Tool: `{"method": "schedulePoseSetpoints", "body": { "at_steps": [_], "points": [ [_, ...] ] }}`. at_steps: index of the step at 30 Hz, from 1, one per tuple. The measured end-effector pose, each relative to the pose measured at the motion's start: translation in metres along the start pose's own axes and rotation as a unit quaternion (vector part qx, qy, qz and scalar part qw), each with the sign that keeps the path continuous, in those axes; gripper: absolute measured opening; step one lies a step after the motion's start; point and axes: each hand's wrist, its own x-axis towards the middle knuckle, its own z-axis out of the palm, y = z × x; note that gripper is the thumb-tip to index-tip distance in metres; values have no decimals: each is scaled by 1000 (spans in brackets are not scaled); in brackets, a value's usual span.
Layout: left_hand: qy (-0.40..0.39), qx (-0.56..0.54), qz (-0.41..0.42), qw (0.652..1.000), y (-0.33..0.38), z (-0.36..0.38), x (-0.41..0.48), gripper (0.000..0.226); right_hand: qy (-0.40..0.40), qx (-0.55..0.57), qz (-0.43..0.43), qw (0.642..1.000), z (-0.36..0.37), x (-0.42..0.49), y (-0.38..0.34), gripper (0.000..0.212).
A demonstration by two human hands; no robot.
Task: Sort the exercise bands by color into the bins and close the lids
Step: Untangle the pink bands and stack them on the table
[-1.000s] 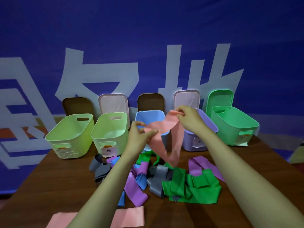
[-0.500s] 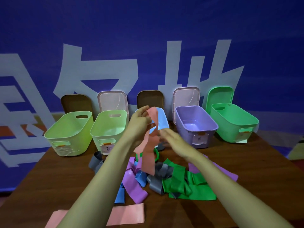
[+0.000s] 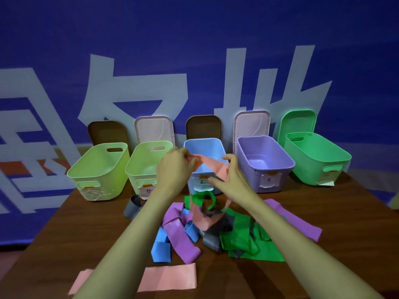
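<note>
1. Pink band (image 3: 212, 167) hangs in the air between your two hands, just in front of the blue bin (image 3: 205, 147) and above the pile on the table (image 3: 64, 234).
2. Your left hand (image 3: 174, 167) pinches one upper end of it. The thumb and curled fingers (image 3: 187, 157) are closed on the edge.
3. Your right hand (image 3: 234, 182) grips the other side, with its fingers curled round the strip so that the band runs taut from hand to hand.
4. Below your right hand the rest of the band drops in a blurred loop toward the pile. Whether it touches the pile cannot be told.
5. The pile holds purple bands (image 3: 179, 238), blue bands (image 3: 162, 249), green bands (image 3: 244, 240) and grey bands (image 3: 133, 206), all tangled together.
6. A second pink strip (image 3: 170, 277) lies flat near the front edge of the table, partly under your left forearm.
7. Five bins stand open in a row. From left to right they are the yellow-green bin (image 3: 99, 167), the pale green bin (image 3: 146, 165), the blue bin, the purple bin (image 3: 263, 160) and the green bin (image 3: 317, 156).
8. One lid (image 3: 204, 126) leans upright behind each bin.
</note>
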Motion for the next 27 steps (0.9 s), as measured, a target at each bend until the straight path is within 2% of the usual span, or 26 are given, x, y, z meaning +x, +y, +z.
{"method": "schedulePoseSetpoints", "body": {
  "at_steps": [2, 4, 6, 8, 10, 12, 15, 17, 19, 21, 23, 27],
  "points": [
    [-9, -26, 2, 1000, -7, 0, 0, 21, 9, -37, -51, 998, -11, 5, 5, 45],
    [-45, -112, -16, 993, -7, -1, -1, 24, -17, -83, -96, 992, -21, 10, 8, 29],
    [-78, -238, -63, 966, -5, -2, -1, 25, -61, -97, -114, 987, -29, 13, 3, 13],
    [-81, -315, -119, 938, -7, -1, 0, 19, -67, -67, -93, 991, -35, 17, 0, 10],
    [-94, -314, -149, 933, -12, 0, 1, 12, -73, 18, -39, 996, -42, 20, -3, 10],
    [-156, -259, -153, 941, -17, 2, 2, 10, -115, 129, 16, 985, -49, 20, -9, 9],
    [-253, -120, -79, 957, -22, 6, 1, 16, -161, 200, 52, 965, -52, 19, -17, 10],
    [-270, -145, -40, 951, -19, 10, -2, 21, -158, 197, 61, 966, -49, 20, -21, 11],
    [-269, -267, -68, 923, -9, 13, -8, 19, -160, 165, 52, 972, -45, 20, -26, 14],
    [-258, -385, -114, 879, -3, 18, -11, 12, -180, 123, 29, 975, -40, 19, -29, 13],
    [-262, -441, -128, 849, -2, 23, -11, 15, -184, 100, 19, 978, -37, 18, -33, 14],
    [-254, -520, -168, 798, 0, 19, -11, 16, -131, 72, 19, 989, -36, 23, -35, 21]
  ]
}}
